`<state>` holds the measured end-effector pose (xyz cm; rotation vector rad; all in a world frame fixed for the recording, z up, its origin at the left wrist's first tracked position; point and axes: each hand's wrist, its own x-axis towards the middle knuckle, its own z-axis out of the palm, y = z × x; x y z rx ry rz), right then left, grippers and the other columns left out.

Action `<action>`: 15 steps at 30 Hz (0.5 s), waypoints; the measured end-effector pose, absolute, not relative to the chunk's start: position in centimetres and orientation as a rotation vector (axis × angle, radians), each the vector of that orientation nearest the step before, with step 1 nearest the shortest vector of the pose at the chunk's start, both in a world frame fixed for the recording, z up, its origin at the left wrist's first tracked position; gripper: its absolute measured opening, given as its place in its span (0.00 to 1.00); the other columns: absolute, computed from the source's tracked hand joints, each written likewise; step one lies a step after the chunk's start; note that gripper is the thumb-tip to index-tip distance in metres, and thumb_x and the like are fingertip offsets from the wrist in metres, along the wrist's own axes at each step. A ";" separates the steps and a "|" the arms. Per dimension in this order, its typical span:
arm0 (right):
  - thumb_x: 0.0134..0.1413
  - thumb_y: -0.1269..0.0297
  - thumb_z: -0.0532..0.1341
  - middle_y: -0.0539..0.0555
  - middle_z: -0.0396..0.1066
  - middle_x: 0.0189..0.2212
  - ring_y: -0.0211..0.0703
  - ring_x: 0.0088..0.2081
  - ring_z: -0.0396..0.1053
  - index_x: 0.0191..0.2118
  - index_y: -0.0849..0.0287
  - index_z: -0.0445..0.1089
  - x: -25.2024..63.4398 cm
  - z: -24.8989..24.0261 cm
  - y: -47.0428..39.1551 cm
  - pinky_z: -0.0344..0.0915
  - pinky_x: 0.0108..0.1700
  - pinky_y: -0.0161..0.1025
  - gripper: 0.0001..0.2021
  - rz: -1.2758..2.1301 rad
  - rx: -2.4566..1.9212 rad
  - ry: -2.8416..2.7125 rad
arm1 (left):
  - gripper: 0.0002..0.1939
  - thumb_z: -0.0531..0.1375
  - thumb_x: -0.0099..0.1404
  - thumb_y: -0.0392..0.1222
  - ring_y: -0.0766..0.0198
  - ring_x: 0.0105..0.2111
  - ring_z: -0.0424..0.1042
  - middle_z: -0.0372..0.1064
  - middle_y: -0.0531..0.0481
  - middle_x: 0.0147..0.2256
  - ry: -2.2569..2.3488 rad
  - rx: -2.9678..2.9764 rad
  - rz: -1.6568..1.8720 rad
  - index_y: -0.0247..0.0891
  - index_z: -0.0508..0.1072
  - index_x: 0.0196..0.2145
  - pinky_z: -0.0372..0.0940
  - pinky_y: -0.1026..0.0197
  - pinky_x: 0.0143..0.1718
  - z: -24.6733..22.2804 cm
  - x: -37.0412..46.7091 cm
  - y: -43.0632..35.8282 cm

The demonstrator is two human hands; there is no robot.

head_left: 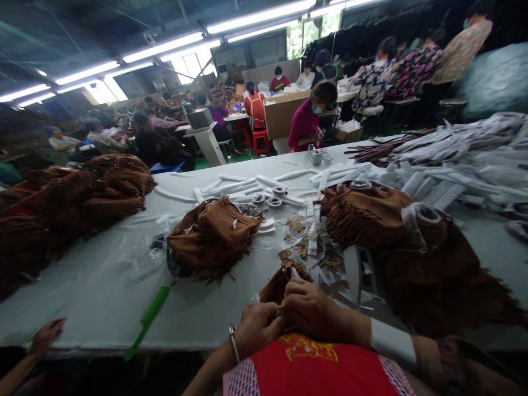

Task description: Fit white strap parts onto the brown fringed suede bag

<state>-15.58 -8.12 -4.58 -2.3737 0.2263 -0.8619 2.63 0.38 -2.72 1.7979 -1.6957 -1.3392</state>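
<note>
- Brown and soft, the small bag sat at the near edge of the table, right in front of the person's chest.
- The left hand was curled tight around the bag's low side, with its fingers clenched on the cloth.
- The right hand lay over the bag's top, with its fingertips pinching a small white tag there.
- The bag looked like soft suede, so I think it was light and floppy and would sag if held by one corner.
- It did not look slippery or easy to break.
- A good place to hold seemed to be the thick top edge, with the other hand under the body.
- The fringe would likely just slip through the fingers.
- A green comb lay on the table, left of the bag.
- A bigger bag with fringe lay behind it, farther from the person.
- Paper scraps sat just behind the small bag.
- Another person's hand rested at the table's edge, far left of the bag.
</note>
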 end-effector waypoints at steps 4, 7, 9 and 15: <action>0.64 0.55 0.57 0.57 0.70 0.32 0.41 0.33 0.64 0.40 0.62 0.71 -16.4 -4.8 -8.8 0.62 0.37 0.38 0.14 -0.778 -2.534 0.085 | 0.27 0.59 0.58 0.65 0.67 0.25 0.56 0.57 0.55 0.21 -1.473 1.737 -1.505 0.34 0.72 0.24 0.51 0.66 0.24 -3.1 2.8 0.2; 0.66 0.58 0.56 0.57 0.70 0.35 0.41 0.35 0.64 0.45 0.63 0.70 -16.9 -4.7 -8.8 0.63 0.39 0.38 0.14 -0.668 -2.642 0.081 | 0.25 0.62 0.57 0.62 0.69 0.24 0.55 0.60 0.54 0.23 -1.222 1.562 -1.736 0.32 0.73 0.28 0.51 0.66 0.25 -3.3 3.1 0.1; 0.67 0.62 0.55 0.57 0.71 0.35 0.41 0.36 0.65 0.47 0.63 0.70 -17.1 -4.5 -8.7 0.64 0.41 0.38 0.12 -0.654 -2.694 0.087 | 0.23 0.65 0.55 0.58 0.70 0.24 0.55 0.60 0.54 0.23 -1.022 1.423 -1.856 0.31 0.73 0.29 0.51 0.65 0.26 -3.3 3.2 0.0; 0.66 0.67 0.55 0.56 0.73 0.35 0.40 0.37 0.67 0.43 0.63 0.71 -16.8 -4.1 -9.1 0.67 0.41 0.37 0.08 -0.758 -2.713 0.132 | 0.27 0.66 0.52 0.63 0.72 0.20 0.50 0.56 0.57 0.19 -0.978 1.459 -1.822 0.34 0.69 0.23 0.45 0.66 0.22 -3.5 2.5 -1.0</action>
